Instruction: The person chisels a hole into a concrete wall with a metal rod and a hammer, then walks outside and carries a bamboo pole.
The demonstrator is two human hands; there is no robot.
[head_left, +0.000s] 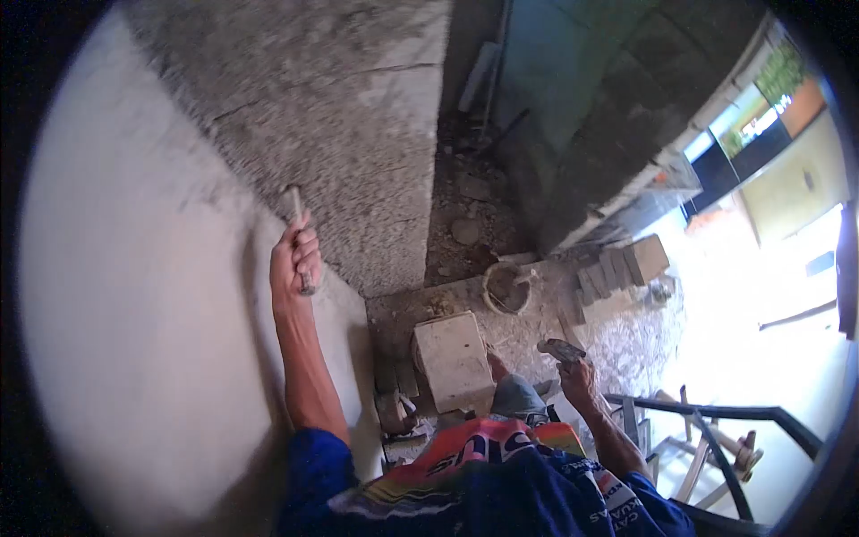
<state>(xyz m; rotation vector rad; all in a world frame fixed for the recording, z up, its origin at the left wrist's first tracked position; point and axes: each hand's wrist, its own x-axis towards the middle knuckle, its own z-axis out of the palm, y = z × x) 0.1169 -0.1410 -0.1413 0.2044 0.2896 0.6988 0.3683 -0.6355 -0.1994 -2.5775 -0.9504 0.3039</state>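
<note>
Left hand (303, 257) grip clenched round chisel-like bar (295, 204), right hand (580, 379) grip round hammer-like tool (562, 350); mis-aimed swing could hit left knuckles.

The left hand (300, 255) covers the middle of the bar-like tool (296, 208); its upper tip is blurred. The right hand (578, 376) conceals the grip of the hammer-like tool (561, 350). The lower edge cuts off the shirt (501, 497).
</note>
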